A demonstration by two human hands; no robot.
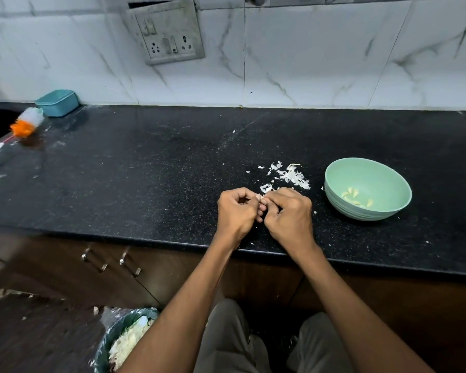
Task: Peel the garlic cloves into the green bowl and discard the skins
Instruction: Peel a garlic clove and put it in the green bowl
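Two hands meet over the front part of the black bench (pixel 145 168), knuckles up, fingers curled in. Left hand (pixel 237 211) and right hand (pixel 289 214) touch at the fingertips and both pinch one garlic clove (pixel 259 197), of which only a small pale bit shows between them. Just behind the hands lies a loose pile of white garlic skins (pixel 291 176) on the bench, with a few stray flakes further left and near the front edge. Green bowl (pixel 366 188) stands upright to the right of the hands, near but apart, beside the skin pile. Peeled cloves (pixel 354 197) lie in its bottom, several, exact count unclear.

Far left: teal lidded box (pixel 57 102) against the marble-tiled wall (pixel 307 63), and an orange-and-white duster (pixel 24 125) lying beside a dark sink edge. Switch and socket plate (pixel 167 30) on the wall above. Below the bench, dark cabinet doors with metal handles (pixel 111 261). On the floor at lower left, a bin (pixel 113 343) with a plastic liner, holding pale scraps, partly hidden by the left forearm. Person's knees in grey trousers (pixel 232 335) show at the bottom.
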